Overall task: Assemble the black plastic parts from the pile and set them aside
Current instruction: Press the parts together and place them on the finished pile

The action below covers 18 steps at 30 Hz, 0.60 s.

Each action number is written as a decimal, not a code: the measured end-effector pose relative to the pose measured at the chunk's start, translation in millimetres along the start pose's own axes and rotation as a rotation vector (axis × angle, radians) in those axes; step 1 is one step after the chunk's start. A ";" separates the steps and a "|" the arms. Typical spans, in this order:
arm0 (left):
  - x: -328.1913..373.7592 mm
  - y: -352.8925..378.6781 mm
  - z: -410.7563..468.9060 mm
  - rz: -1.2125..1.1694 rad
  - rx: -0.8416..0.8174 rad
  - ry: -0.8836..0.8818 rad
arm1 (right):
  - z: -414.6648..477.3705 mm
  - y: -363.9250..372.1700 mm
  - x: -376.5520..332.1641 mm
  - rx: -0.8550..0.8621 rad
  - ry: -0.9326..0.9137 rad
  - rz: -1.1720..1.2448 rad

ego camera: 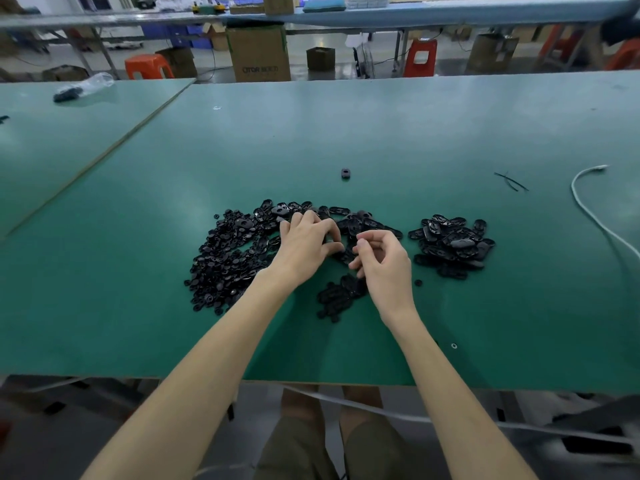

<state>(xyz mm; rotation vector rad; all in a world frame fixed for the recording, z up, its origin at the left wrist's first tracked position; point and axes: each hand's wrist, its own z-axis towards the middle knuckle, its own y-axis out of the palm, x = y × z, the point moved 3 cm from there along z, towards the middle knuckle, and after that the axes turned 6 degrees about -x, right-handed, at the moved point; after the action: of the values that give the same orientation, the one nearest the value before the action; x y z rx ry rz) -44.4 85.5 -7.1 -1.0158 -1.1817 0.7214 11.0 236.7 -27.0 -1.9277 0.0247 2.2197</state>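
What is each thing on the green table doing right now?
Left hand, pinching a black part.
Right hand, fingers curled; holding anything unclear.
Left pile, small round pieces, spread loose.
Right pile, oval pieces, heaped apart.
Lone piece, lying alone farther back.
Cable, lying loose, end free.
Bag, crumpled, far left.

bare forearms (207,358) lead to the left hand (304,249) and right hand (386,268), nails short; olive-khaki shorts (370,448) cover both thighs at the near edge, knees (299,403) bare.
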 end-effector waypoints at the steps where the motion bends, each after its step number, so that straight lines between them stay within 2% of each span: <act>1: -0.8 0.4 -0.9 0.005 -0.017 0.013 | 0.1 0.2 0.0 -0.001 -0.001 -0.004; 4: -3.5 1.5 -2.9 0.013 -0.038 0.018 | 0.2 0.2 0.9 -0.004 -0.002 -0.008; 7: -6.0 -0.5 -5.8 0.001 0.034 0.017 | 0.3 0.5 1.4 -0.008 -0.004 -0.004; 9: -5.7 -4.2 -8.9 -0.141 0.090 0.021 | 0.4 0.2 2.2 -0.014 -0.007 0.003; 12: -3.9 -13.1 -14.1 -0.541 0.057 0.011 | 0.9 0.0 3.2 -0.029 -0.019 0.011; 18: -2.4 -21.3 -27.2 -0.756 -0.023 0.098 | 0.1 2.5 2.2 -0.108 -0.044 -0.001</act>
<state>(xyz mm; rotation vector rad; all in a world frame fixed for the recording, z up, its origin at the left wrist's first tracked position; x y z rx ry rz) -19.8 68.1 9.9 -0.5389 -1.3600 0.0592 10.2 234.6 -29.5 -1.9314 -0.1046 2.3066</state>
